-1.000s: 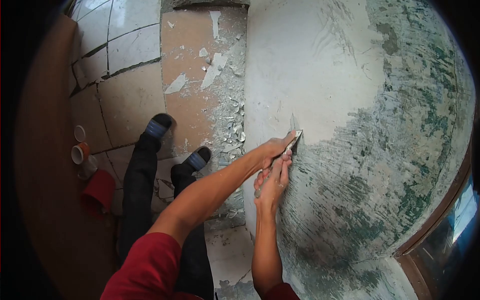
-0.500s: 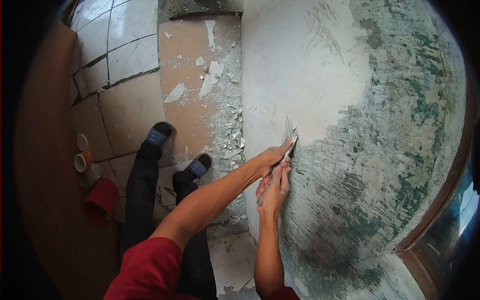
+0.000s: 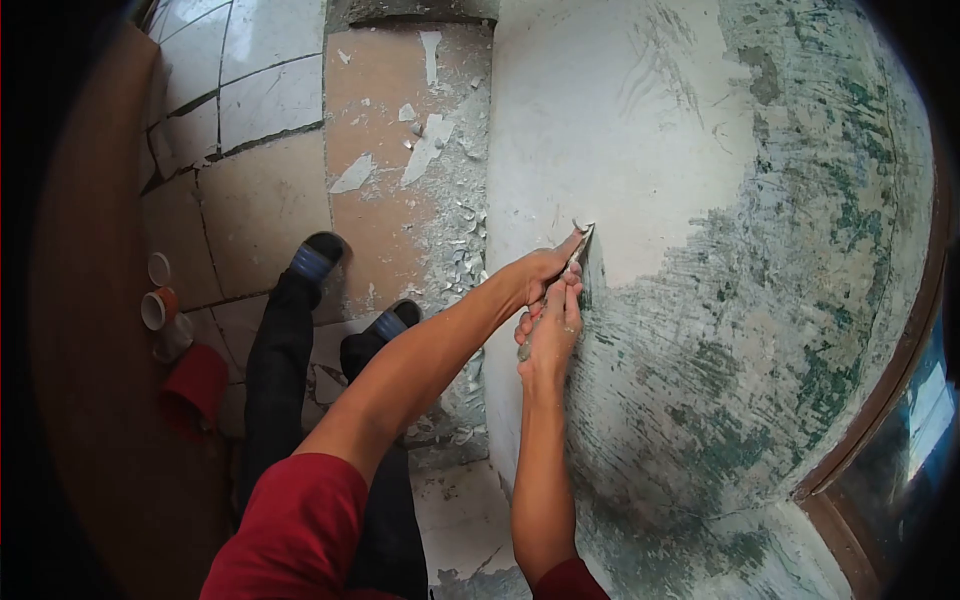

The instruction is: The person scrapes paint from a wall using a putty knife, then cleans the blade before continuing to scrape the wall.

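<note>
A scraper is held in both my hands, its thin blade edge against the wall where pale paint meets the rough, scraped surface. My left hand is closed around the tool near the blade, with the thumb lying along it. Just below, my right hand wraps round the handle, fingers curled. Most of the handle is hidden by my fingers. A curled paint flake seems to stand at the blade tip. Green and grey patches show on the scraped part of the wall.
Paint chips litter the floor along the wall's foot, with larger flakes on a brown board. My slippered feet stand on cracked tiles. A red bucket and small cups are at left. A wooden-framed window is at right.
Both hands and the scraper have moved slightly up along the wall, and the blade lies closer under the paint edge. My grip looks the same.
</note>
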Action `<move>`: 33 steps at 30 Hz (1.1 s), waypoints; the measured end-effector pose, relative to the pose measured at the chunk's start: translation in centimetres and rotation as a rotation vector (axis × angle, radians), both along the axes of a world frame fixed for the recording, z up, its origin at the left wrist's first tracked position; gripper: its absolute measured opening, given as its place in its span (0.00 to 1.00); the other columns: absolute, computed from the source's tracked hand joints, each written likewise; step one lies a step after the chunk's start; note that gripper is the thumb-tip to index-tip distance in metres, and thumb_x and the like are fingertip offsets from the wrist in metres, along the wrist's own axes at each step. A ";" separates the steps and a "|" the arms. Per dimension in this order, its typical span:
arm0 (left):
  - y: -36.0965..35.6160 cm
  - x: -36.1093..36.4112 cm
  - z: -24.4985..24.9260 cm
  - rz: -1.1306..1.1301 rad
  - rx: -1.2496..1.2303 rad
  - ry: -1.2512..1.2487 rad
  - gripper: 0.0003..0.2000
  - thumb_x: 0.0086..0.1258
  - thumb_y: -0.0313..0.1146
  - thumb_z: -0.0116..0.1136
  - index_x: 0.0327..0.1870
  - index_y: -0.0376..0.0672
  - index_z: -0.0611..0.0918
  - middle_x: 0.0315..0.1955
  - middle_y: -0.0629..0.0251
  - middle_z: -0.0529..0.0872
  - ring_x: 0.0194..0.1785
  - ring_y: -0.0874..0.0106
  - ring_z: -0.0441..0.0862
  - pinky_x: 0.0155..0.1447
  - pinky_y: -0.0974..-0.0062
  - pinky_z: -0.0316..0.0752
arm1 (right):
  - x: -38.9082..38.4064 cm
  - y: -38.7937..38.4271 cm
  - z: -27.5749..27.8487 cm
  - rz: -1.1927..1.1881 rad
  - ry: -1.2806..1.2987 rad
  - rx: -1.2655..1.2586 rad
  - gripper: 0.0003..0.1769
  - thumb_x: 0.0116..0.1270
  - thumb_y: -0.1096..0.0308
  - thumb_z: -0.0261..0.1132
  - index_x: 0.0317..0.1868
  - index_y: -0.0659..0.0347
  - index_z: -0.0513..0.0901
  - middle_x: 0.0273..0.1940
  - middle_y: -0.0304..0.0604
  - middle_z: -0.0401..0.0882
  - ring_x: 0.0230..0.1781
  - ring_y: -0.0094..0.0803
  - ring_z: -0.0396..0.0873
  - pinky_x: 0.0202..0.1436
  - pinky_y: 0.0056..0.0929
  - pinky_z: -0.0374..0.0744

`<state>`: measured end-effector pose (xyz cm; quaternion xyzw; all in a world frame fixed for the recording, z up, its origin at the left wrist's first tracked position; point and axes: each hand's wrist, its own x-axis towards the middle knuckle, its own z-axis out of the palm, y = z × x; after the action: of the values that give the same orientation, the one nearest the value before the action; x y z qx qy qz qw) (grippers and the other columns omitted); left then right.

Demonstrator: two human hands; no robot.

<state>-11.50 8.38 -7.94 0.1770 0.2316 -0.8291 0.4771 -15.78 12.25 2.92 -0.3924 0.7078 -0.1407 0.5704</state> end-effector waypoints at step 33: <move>3.1 -1.7 4.0 0.193 -0.038 -0.041 0.21 0.70 0.57 0.47 0.32 0.46 0.73 0.21 0.73 0.75 0.25 0.77 0.75 0.25 0.80 0.73 | -1.7 1.6 4.1 0.076 -0.066 0.062 0.14 0.73 0.54 0.51 0.50 0.54 0.69 0.21 0.33 0.64 0.12 0.18 0.62 0.11 0.17 0.61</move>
<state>-13.20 11.47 -3.90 0.1616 0.2219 -0.7796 0.5628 -17.53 13.84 7.02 -0.3964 0.6770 -0.1100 0.6102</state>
